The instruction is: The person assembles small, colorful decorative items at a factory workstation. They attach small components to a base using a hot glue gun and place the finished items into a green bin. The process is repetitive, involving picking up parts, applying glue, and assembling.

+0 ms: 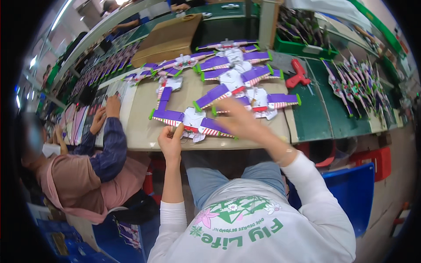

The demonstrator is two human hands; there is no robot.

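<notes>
The left hand (170,141) was closed at the near table edge, thumb and fingers pinching the white middle of a purple-winged toy part (193,120). The right hand (239,120), blurred, lay over that part's right wing; whether it gripped anything could not be told. Beyond them, more such winged parts (232,70) were heaped on the beige table (140,105). A red tool (298,74) lay on the green mat (315,109) to the right. A co-worker's hands (105,114) rested at the left.
</notes>
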